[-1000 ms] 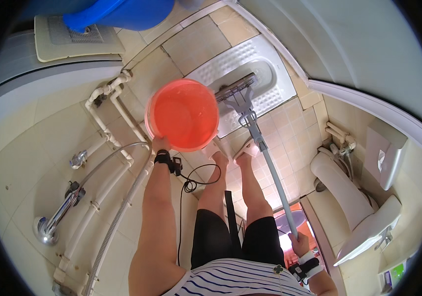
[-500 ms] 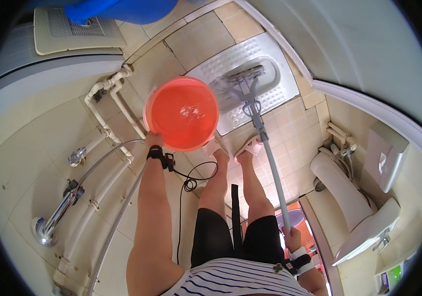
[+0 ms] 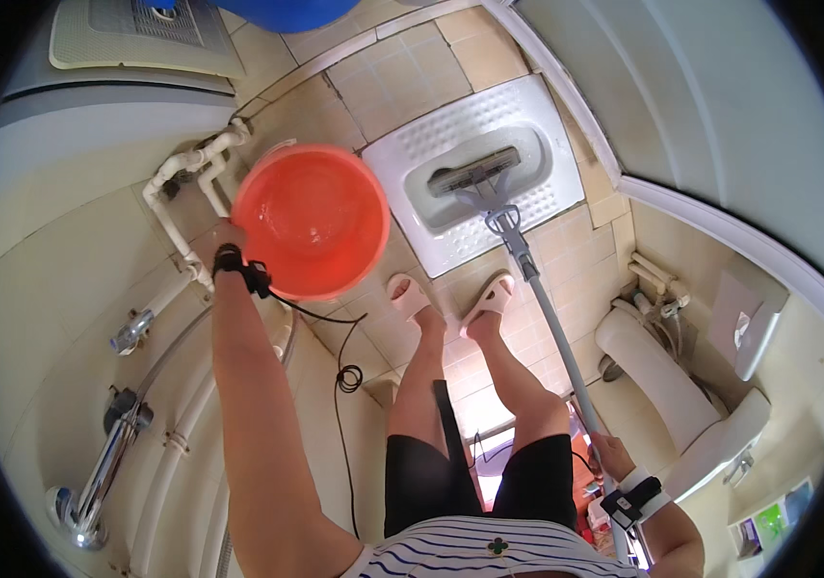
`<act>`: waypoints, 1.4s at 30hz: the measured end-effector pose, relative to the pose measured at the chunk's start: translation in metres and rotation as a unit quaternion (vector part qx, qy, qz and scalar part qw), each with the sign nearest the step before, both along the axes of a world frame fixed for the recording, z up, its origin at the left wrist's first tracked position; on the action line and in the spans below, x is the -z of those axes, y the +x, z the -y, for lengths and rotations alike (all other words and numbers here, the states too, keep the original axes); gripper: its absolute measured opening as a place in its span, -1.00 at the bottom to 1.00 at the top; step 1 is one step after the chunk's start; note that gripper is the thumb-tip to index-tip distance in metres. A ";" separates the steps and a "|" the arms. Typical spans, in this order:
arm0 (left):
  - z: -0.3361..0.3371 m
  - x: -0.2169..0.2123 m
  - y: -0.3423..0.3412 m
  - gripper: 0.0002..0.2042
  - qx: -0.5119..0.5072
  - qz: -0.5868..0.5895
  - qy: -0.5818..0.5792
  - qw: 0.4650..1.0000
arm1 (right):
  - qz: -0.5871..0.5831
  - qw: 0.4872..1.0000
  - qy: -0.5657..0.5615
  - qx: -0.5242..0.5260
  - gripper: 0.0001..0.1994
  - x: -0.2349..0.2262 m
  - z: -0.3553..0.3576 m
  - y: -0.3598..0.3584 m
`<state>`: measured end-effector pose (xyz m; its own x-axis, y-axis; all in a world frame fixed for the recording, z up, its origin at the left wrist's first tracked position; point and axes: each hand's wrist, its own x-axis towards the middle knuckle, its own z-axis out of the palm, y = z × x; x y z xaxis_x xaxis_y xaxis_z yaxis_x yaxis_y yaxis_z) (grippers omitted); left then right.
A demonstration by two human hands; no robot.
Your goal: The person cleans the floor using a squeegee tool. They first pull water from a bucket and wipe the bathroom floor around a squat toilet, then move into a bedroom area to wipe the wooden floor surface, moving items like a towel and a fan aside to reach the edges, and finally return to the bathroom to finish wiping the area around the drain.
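Note:
My left hand grips the left rim of a round orange-red bucket, which holds some water with small glints on its surface. The fingers are partly hidden by the rim. At the lower right, my right hand is wrapped around the long grey pole of a mop. The pole slants away to a flat mop head lying over the basin of a white squat toilet. The bucket stands to the left of the toilet, beside its edge.
Pink slippers are on my feet on the tiles. A black cable hangs from my left wrist. Pipes and a chrome shower fitting line the left wall. A pedestal washbasin stands right; a blue object is at the top.
My left hand and the bucket have moved left, away from the toilet. The mop head has shifted toward me within the toilet basin, and more pole shows behind my right hand.

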<state>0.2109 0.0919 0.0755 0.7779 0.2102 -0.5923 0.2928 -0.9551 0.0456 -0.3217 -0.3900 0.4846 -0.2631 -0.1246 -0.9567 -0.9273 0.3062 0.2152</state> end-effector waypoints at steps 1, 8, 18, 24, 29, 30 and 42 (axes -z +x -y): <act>-0.018 0.015 0.008 -0.68 -0.028 0.017 -0.020 0.999 | -0.013 0.999 0.028 0.022 -0.60 -0.003 0.001 0.013; 0.012 -0.003 -0.004 -0.51 0.116 -0.094 -0.135 0.980 | -0.026 0.998 0.043 -0.030 -0.62 -0.028 -0.006 0.095; 0.261 -0.160 -0.232 -0.37 -0.033 -0.041 -0.431 0.901 | 0.109 0.891 0.215 0.386 -0.79 -0.063 -0.022 0.025; 0.329 -0.183 -0.304 -0.29 0.040 -0.171 -0.421 0.890 | 0.150 0.939 0.178 0.252 -0.74 -0.165 -0.023 -0.041; 0.394 -0.243 -0.314 -0.33 -0.243 -0.168 -0.425 0.856 | 0.369 0.919 0.058 0.126 -0.69 -0.253 -0.047 -0.148; 0.384 -0.230 -0.309 -0.33 -0.236 -0.158 -0.425 0.860 | 0.380 0.914 0.061 0.128 -0.69 -0.250 -0.049 -0.169; 0.393 -0.323 -0.414 -0.41 0.136 0.070 -0.272 0.950 | 0.298 0.904 0.153 0.265 -0.77 -0.137 -0.048 -0.157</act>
